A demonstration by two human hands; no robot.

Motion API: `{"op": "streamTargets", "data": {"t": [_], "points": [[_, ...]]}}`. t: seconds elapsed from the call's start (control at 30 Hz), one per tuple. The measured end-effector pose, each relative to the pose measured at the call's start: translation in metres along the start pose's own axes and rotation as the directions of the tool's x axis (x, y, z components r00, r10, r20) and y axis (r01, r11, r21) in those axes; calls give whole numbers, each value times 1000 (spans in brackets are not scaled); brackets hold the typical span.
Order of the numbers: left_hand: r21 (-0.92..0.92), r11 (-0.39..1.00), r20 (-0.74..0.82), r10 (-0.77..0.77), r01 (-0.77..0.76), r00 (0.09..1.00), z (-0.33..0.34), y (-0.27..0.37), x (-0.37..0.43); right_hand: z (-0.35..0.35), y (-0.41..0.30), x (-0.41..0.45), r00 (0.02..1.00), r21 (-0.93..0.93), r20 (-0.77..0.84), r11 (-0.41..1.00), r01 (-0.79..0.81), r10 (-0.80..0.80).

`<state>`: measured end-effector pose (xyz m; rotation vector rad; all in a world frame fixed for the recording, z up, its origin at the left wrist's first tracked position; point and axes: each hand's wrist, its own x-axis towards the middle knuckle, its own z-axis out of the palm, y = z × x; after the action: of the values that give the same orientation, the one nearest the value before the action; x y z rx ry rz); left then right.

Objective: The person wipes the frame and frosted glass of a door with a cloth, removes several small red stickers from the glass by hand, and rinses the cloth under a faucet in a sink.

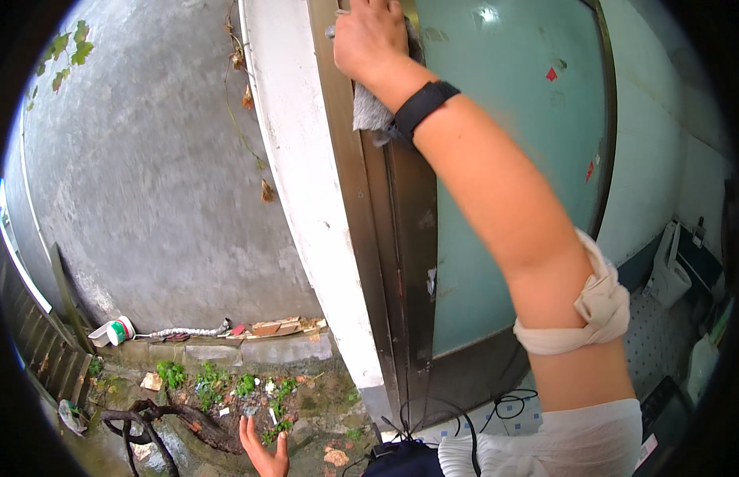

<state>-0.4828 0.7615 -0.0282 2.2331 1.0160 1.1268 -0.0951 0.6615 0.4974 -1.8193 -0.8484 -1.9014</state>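
Note:
My right hand (372, 42) reaches to the top of the view and grips a grey cloth (371, 110), pressed against the brown metal door frame (414, 238). Part of the cloth hangs below my wrist, which wears a black band (429, 107). Beside the frame is a frosted glass panel (482, 280) with small red scraps stuck on it. Low in the view, my left hand (267, 450) holds nothing, its fingers and thumb apart above the ground. A knotted cream cloth band (560, 337) circles my right arm.
A white-painted door jamb (309, 179) adjoins a grey rendered wall (160, 167). Black cables (506, 405) lie on the tiled floor at the threshold. Outside are a thick twisted vine (196, 423), weeds (211, 384), a small tub (120, 331) and steps (41, 340). A toilet (670, 268) stands at right.

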Motion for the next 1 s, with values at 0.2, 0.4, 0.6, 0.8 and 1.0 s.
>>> {"op": "streamTargets", "data": {"t": [0.2,0.4,0.6,0.8,1.0], "points": [[23,984,12,175,-175,985,11,2,20,4,-15,17,984,0,26,984,-177,177],[-16,981,-14,194,-194,981,20,-4,31,28,-28,26,953,-72,138,962,-263,271],[-37,987,-8,154,-155,988,20,-17,33,-4,-18,26,991,28,74,993,-116,114],[-69,986,-32,150,-152,988,19,-19,38,16,2,68,977,154,-106,973,-170,187],[-1,988,-45,155,-156,987,28,-19,34,26,-20,78,992,-61,15,990,-126,127]]}}
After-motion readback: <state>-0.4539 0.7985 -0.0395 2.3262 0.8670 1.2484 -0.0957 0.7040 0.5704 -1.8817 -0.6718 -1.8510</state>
